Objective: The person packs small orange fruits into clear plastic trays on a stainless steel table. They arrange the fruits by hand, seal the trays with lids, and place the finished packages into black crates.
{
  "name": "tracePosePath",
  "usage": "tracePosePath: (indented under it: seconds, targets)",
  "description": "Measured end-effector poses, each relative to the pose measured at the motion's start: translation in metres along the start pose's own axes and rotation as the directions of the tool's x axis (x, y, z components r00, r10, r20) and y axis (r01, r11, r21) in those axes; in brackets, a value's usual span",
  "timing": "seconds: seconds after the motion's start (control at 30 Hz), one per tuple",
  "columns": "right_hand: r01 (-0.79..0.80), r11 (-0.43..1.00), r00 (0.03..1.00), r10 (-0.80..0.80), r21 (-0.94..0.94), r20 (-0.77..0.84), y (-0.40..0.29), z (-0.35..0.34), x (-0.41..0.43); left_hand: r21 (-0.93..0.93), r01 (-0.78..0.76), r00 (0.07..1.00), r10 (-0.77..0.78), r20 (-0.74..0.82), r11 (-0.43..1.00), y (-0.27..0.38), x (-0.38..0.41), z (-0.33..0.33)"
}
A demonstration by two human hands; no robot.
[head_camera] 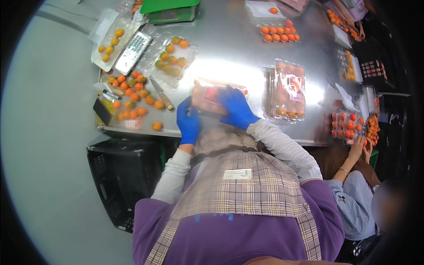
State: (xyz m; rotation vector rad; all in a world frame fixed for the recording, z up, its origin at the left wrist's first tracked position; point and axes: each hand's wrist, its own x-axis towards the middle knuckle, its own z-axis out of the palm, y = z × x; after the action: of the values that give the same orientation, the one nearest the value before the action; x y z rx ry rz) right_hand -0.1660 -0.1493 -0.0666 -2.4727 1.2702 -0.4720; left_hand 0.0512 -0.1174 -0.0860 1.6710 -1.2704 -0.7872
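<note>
Both my hands wear blue gloves and are at a clear plastic clamshell pack (202, 99) of small tomato-like fruits near the table's front edge. My left hand (188, 121) grips the pack's left end, with its fingertips partly hidden. My right hand (238, 109) spans the right part, fingers over the lid and thumb at the near side. A pink label (211, 94) shows on the lid, partly covered by my right fingers. The pack is blurred. To the right stands a stack of filled clamshell packs (289, 89), the top one labelled.
On the left lie loose orange fruits (134, 96), a wooden-handled knife (162, 95), markers (111, 95), a white digital scale (133, 53) and an open fruit tray (171, 59). A black crate (129, 179) stands below the table. At right, a co-worker's hands (358, 149) handle fruits.
</note>
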Motion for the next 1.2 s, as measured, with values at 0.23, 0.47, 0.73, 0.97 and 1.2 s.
tracePosePath:
  seconds: [0.23,0.47,0.73,0.97,1.2]
  targets:
    - [0.023,0.951,0.999,-0.010,-0.307,0.046,-0.002,0.045,0.012,-0.646,0.641,0.767,-0.333,0.548,0.415,-0.059,-0.036,-0.005]
    - [0.131,0.921,0.984,-0.074,-0.366,0.164,0.002,0.037,0.023,-0.555,0.645,0.760,-0.366,0.537,0.525,-0.032,-0.020,0.023]
    - [0.176,0.812,0.984,-0.126,-0.556,0.129,-0.013,0.058,0.027,-0.594,0.596,0.802,-0.367,0.472,0.540,-0.025,-0.021,0.019]
    - [-0.621,0.571,0.781,0.393,0.538,0.485,-0.039,-0.017,0.072,-0.557,0.603,0.793,-0.501,0.346,0.571,-0.031,-0.018,0.021]
    - [-0.112,0.973,0.875,0.001,0.202,0.484,0.008,-0.059,0.111,-0.544,0.675,0.733,-0.541,0.413,0.499,-0.036,-0.012,0.021]
